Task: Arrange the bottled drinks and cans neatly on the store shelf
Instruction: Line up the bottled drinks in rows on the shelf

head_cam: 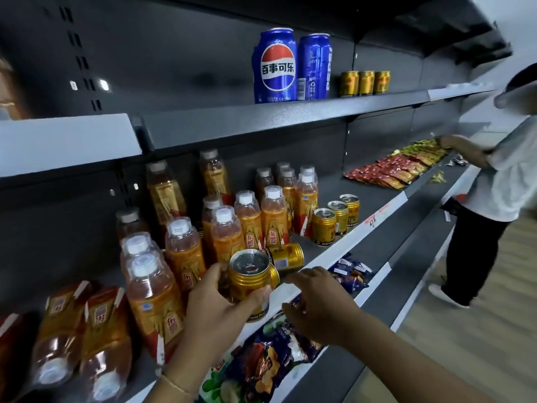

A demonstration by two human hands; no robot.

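**Gold can in our left hand, a fallen one just beyond**

Starting at the far left of the middle shelf (343, 251), we see several bottles lying on their sides (87, 338), caps toward us. Next to them stand the upright orange bottles (180, 251) in loose rows, reaching back toward the shelf wall.

Our left hand (220, 303) comes next, near the shelf's front edge. Its fingers and thumb are curled round a gold can (250, 277), held upright with the top facing us. Just behind and to the right of it lies a tipped gold can (286, 257), its long axis running roughly left to right along the shelf, close beside the front bottles. We judge this is the piece the coming move turns on: it lies just beyond both hands, slightly nearer the right.

Our right hand (316, 298) hovers over the shelf edge with fingers loosely bent downward; it appears to hold nothing, though we cannot tell whether the fingertips touch the snack packets (261, 359) below.

Further right, three gold cans (334, 222) stand upright in a row, a likely home for both.
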